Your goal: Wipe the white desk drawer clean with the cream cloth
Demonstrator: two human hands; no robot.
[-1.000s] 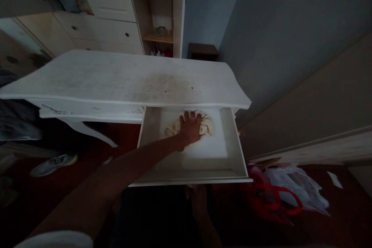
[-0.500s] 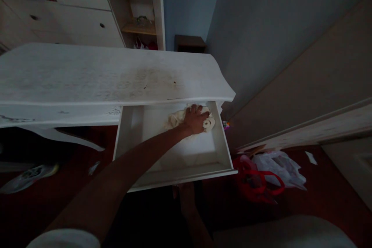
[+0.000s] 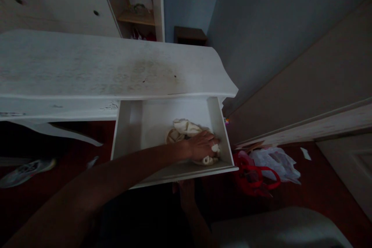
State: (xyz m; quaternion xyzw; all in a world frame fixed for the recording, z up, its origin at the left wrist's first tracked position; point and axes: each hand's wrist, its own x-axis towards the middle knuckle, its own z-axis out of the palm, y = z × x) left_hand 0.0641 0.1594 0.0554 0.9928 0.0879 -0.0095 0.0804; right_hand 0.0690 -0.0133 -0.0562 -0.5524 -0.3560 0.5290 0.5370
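Note:
My left hand (image 3: 202,146) is closed over a cream cloth (image 3: 186,126) inside the open white drawer (image 3: 174,176). It presses the bunched cloth into the right front corner, and part of the cloth spreads behind and left of the fingers. Below the drawer's front panel is my right hand (image 3: 186,193), holding the drawer at its front; some of its fingers are hidden by the panel and the dark. The drawer sticks out from a white desk (image 3: 116,71), whose top has grey-brown stains.
On the red-brown floor at right lie a red bag (image 3: 250,180) and a white plastic bag (image 3: 276,162). A grey wall (image 3: 276,38) rises beside the desk. White cabinets (image 3: 64,6) stand behind it. A shoe (image 3: 27,172) is at lower left.
My left hand has drawn the cloth from the drawer's back right toward its front right corner. My right hand stays at the drawer front. The view has tilted slightly.

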